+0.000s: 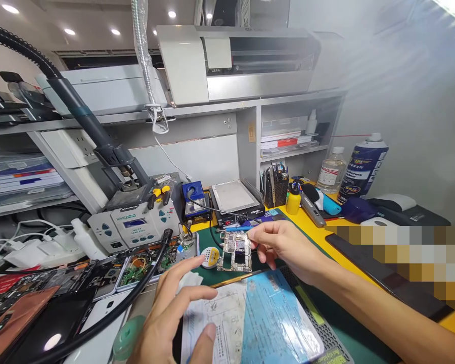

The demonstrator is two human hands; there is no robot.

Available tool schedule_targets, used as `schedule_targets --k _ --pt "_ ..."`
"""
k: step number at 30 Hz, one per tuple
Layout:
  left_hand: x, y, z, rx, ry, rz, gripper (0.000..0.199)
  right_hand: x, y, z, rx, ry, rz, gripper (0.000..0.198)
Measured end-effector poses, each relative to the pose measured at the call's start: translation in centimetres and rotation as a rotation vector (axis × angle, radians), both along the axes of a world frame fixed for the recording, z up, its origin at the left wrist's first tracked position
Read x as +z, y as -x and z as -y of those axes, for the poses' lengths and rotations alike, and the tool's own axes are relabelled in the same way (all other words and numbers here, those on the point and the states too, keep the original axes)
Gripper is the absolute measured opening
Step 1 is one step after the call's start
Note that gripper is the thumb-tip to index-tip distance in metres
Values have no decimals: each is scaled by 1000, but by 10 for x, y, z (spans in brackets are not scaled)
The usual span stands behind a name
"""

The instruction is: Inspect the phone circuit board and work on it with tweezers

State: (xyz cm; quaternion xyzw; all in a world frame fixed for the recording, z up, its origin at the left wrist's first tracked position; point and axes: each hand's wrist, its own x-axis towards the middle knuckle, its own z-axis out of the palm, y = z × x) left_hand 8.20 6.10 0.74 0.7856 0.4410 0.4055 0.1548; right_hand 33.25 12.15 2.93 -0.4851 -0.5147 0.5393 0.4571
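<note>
Circuit board [235,244] in right hand [284,245], left [162,318] apart

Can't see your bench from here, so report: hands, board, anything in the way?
Right hand pinching circuit board at its edge. Left hand open, grasping nothing. Black hose close beside left hand, not blocking board.

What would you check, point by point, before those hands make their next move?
1. Circuit board gripped: ok; the right hand pinches it near its right edge.
2. Left hand free: ok; open, with nothing in its grasp.
3. Board fully clear of the green mat: cannot tell from this one angle.
4. Space beside the left hand uncluttered: not ok; a black hose curves past it.
5. Grey station setting readable: cannot tell; its display is too small.
</note>
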Motion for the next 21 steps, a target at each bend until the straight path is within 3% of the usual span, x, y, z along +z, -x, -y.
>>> schedule_targets --k 3,7,17,21 --pt "-1 0 -5 56 235 171 16 1 0 1 3 0 5 30" --pt "0 4 -14 16 458 356 17 0 0 1 16 -5 16 31" --pt "11 7 -16 -16 710 583 20 -4 -1 0 30 9 27 35" --pt "16 7 -16 -20 733 599 16 -5 -2 -1 23 16 26 34"
